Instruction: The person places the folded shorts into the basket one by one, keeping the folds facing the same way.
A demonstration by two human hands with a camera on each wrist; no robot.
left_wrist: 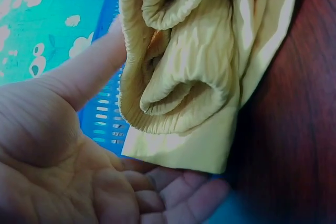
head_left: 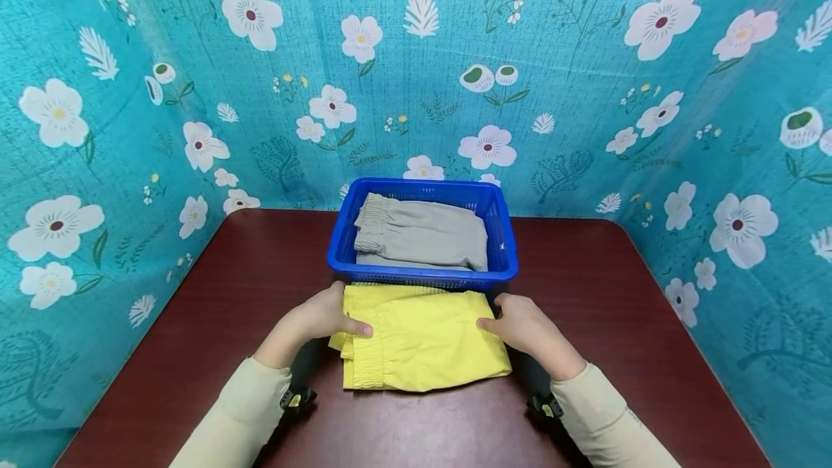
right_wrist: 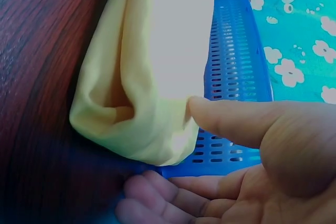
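Note:
Folded yellow pants [head_left: 432, 341] with a gathered elastic waistband lie in front of the basket. My left hand [head_left: 327, 315] holds their waistband end, thumb over the top. In the left wrist view, its fingers [left_wrist: 178, 190] reach under the lower layer of cloth, and the waistband folds [left_wrist: 184, 103] stand in loops. At the other end, my right hand [head_left: 525, 325] grips the folded edge. Its thumb [right_wrist: 226, 116] presses the cloth from above in the right wrist view, with the other fingers curled below the rounded fold [right_wrist: 152, 145].
Just behind the yellow pants stands a blue plastic basket [head_left: 506, 237] with slotted walls. Folded grey pants [head_left: 429, 233] lie inside it. Both sit on a dark red-brown table [head_left: 260, 258]. A teal flowered cloth [head_left: 403, 100] hangs around the back and sides.

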